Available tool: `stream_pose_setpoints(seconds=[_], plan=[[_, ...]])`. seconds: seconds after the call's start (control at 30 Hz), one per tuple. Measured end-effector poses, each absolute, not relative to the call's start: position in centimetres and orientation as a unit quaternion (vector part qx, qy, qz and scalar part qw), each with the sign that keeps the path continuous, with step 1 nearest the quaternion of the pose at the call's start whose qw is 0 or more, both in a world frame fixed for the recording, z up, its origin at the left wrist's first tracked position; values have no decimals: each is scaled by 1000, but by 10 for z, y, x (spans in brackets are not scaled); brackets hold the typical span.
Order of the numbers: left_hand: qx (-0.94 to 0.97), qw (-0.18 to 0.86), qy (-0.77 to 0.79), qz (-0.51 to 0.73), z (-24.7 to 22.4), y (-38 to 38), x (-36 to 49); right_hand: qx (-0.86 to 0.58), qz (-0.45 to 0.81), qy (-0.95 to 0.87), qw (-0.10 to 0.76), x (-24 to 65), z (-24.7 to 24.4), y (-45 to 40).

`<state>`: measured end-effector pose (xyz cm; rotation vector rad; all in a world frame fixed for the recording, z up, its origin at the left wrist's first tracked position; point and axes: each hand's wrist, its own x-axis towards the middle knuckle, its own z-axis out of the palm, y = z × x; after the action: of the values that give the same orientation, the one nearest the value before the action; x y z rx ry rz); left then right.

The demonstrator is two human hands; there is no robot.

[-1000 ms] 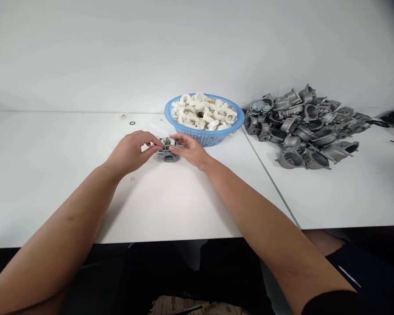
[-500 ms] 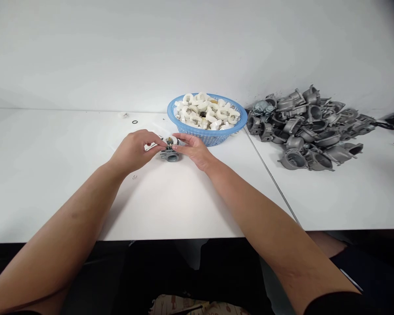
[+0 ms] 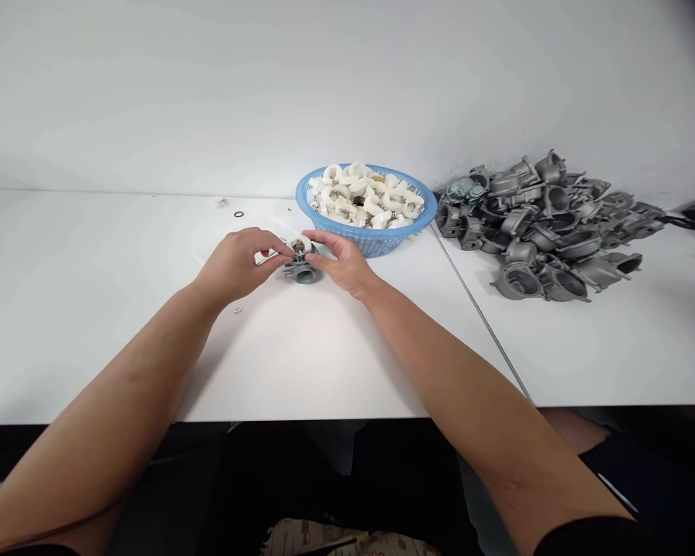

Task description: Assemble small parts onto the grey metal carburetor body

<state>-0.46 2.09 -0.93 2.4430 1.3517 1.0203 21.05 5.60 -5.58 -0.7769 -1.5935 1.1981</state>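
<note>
Over at the table (image 3: 301, 363), all the action sits between the two hands! The left hand (image 3: 237, 264) and right hand (image 3: 341, 264) close in from either side on a small carburetor body (image 3: 300, 270), the fingers (image 3: 322, 249) narrowed to a tight fingertip pinch on it. It sits right between those fingertips, low over the table, though from up here you can't tell whether it's resting on the surface or lifted just clear.

The round bore mouth points back toward the person, and the long axis runs from there away toward the basket. A white ring (image 3: 301, 244) sits on the far end, with a bit of brass showing in its center.

Good technique here: even, light pressure from both sides, with the fingertips on the metal and off the ring's open face, so the part stays square.

Just past the right-hand fingers sits a blue basket (image 3: 371, 244) heaped with more white rings (image 3: 356, 197), and farther right lies a pile of bare carburetor bodies (image 3: 524, 282). Beyond the left-hand fingers there's a small black O-ring (image 3: 239, 214), and back below them, a tiny washer (image 3: 237, 310)!
</note>
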Motion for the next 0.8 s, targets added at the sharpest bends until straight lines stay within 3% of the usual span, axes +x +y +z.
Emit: stream_pose_setpoints(seconds=[0.6, 0.8], plan=[[789, 148, 470, 367, -7, 19, -6, -379, 404, -702, 447, 212, -53, 50], [792, 120, 479, 359, -5, 19, -5, -401, 414, -680, 452, 205, -52, 47]])
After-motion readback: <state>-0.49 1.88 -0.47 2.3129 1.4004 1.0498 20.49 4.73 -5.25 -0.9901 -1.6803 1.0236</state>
